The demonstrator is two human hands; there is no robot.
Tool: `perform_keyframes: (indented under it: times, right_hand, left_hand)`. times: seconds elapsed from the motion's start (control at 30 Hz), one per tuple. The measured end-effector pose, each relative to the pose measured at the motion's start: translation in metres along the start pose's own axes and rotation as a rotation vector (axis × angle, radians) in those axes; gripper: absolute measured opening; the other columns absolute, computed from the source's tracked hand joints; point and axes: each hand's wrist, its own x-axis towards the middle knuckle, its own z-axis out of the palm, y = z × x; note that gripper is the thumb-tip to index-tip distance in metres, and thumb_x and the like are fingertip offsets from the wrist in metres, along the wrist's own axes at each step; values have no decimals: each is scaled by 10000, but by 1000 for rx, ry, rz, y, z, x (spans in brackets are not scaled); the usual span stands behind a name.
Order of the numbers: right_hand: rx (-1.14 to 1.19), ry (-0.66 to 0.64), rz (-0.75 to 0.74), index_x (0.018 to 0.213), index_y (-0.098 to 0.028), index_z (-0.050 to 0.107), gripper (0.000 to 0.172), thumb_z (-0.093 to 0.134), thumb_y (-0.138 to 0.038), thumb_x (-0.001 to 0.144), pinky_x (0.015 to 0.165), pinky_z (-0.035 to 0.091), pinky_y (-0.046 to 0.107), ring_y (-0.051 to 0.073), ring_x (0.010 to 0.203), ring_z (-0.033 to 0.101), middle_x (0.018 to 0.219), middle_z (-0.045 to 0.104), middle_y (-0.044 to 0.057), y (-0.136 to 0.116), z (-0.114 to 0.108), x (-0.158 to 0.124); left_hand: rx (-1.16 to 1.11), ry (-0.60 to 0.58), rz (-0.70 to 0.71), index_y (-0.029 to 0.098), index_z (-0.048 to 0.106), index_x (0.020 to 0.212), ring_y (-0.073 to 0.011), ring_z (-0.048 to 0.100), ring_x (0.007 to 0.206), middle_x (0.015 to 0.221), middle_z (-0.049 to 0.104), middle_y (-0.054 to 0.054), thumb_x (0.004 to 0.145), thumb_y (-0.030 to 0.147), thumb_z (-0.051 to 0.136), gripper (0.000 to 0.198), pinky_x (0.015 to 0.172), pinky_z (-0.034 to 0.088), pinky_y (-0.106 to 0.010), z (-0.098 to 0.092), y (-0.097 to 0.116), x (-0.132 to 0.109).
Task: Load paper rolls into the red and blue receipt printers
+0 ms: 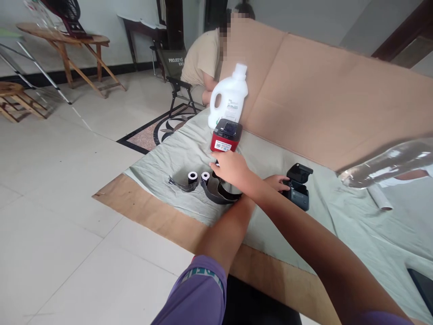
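Note:
My arms cross over the cloth. My left hand (pixel 276 183) reaches to the right, its fingers gripping the left edge of a small black printer (pixel 298 192) whose lid stands raised. Over on the left, my right hand (pixel 232 166) is just in front of a red box (pixel 225 137) with a dark top. A dark roll with a bit of white shows between its thumb and fingers, mostly hidden. Two black rolls with white ends, a left one (pixel 192 177) and a right one (pixel 205 177), stand beside it. A loose black strip (pixel 216 197) curls below the hand.
A white jug (pixel 232 97) stands behind the red box. A cardboard sheet (pixel 324 90) rises along the back, with a person (pixel 203 58) seated beyond it. Clear plastic (pixel 389 162) and a white tube (pixel 380 198) are at right. A dark flat object (pixel 421 286) lies near the right edge.

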Motion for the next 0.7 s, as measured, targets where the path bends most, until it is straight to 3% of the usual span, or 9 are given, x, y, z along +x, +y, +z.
perform_keyframes:
  times: [0.1,0.23,0.4,0.5,0.6,0.7]
  right_hand:
    - [106,8,-143,1118,-214,689,285,508,-372,965,689,403,299,237,919,645,1031,713,101,-10,-8,3]
    - [202,-89,-314,1019,-208,727,287,595,-440,913,784,382,308,274,1079,578,934,718,93,-32,4,15]
    - [121,-160,-265,783,-173,705,224,611,-356,874,901,338,398,259,907,625,790,706,94,-54,21,26]
    - [126,-179,-275,767,-167,674,89,653,-247,802,902,340,410,239,829,629,804,705,87,-57,21,25]
    - [293,-109,-351,878,-179,667,81,634,-172,805,840,376,350,203,831,619,872,704,60,-51,19,17]
    - [632,70,-386,1020,-191,631,167,591,-182,858,738,412,289,169,818,605,932,675,40,-36,17,0]
  left_hand:
    - [68,0,27,162,431,1486,-132,576,663,864,626,-35,831,370,662,725,629,472,-254,1,4,-3]
    - [108,8,9,138,440,1480,-102,494,546,808,606,-20,865,312,617,664,545,428,-238,3,14,-10]
    - [90,14,0,118,467,1458,-98,452,517,728,563,6,866,261,613,626,513,410,-231,3,27,-21]
    - [92,11,-3,111,454,1467,-93,442,505,714,542,16,873,251,606,629,490,386,-223,3,29,-23]
    - [106,23,1,125,469,1456,-84,433,484,702,543,20,876,248,603,608,471,361,-215,3,28,-23]
    - [108,23,-7,135,480,1446,-79,441,486,691,552,23,880,251,608,592,458,348,-203,4,28,-22]
